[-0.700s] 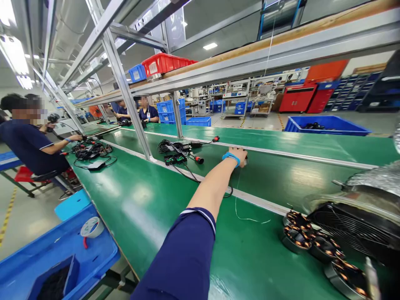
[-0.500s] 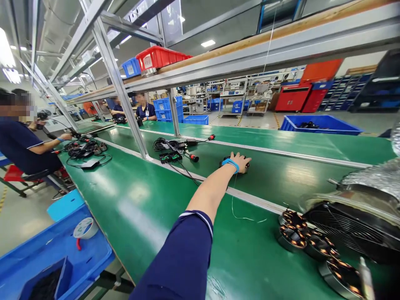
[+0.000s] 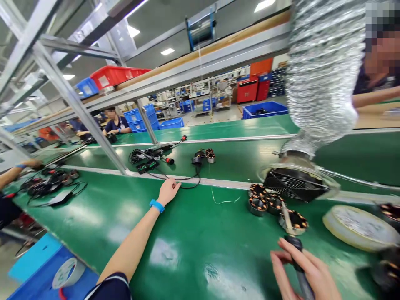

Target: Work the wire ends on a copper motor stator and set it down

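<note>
Arm (image 3: 137, 241) stretched forward, the left hand (image 3: 168, 191) is half open, empty. The right hand (image 3: 315, 271) is wrapped round a tool (image 3: 293, 241).

Right hand (image 3: 317, 268) gripping soldering iron (image 3: 294, 243), green bench (image 3: 193, 241)

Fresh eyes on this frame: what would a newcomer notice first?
Probably the shiny silver duct at upper right, above a black grille. Then, at lower right, the right grip holding a dark-handled tool near copper-wound rings on the green bench. A red bin pops at upper left.
</note>
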`<action>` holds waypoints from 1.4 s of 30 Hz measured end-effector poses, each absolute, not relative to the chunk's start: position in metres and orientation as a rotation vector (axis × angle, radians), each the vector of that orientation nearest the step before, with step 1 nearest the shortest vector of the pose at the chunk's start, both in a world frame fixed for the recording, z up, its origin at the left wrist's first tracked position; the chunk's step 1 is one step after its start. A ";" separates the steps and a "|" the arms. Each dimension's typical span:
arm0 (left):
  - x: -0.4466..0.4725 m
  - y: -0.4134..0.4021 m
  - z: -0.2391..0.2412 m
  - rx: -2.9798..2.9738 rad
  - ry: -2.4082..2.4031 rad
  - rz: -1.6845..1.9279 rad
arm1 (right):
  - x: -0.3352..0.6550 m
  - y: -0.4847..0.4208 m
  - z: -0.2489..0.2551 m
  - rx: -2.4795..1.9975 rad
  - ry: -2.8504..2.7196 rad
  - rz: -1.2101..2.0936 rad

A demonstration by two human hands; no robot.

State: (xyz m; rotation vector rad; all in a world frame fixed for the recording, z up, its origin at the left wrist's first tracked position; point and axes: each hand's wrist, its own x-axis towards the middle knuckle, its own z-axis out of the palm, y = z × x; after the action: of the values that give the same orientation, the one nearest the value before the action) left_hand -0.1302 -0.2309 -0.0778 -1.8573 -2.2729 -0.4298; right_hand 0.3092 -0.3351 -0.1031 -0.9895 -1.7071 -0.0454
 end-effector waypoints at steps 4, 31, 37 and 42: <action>-0.136 -0.201 -0.079 -1.986 -2.194 -0.496 | 0.296 -0.342 -0.084 -1.046 -1.624 0.009; -0.053 -0.287 -0.083 -2.125 -1.529 -0.657 | 0.368 -0.384 0.017 -0.860 -1.449 -0.022; -0.026 -0.313 -0.078 -2.280 -1.240 -0.789 | 0.456 -0.413 0.040 -1.135 -1.214 -0.259; 0.063 -0.344 -0.076 -2.634 -1.018 -0.968 | 0.529 -0.377 0.018 -1.335 -1.159 -0.277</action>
State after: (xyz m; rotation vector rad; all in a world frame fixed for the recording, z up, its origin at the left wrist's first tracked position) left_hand 0.0634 -0.3436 -0.0763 -2.6342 -1.0181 -0.9684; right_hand 0.5293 -0.3773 0.0181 -1.3347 -1.1592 -0.2774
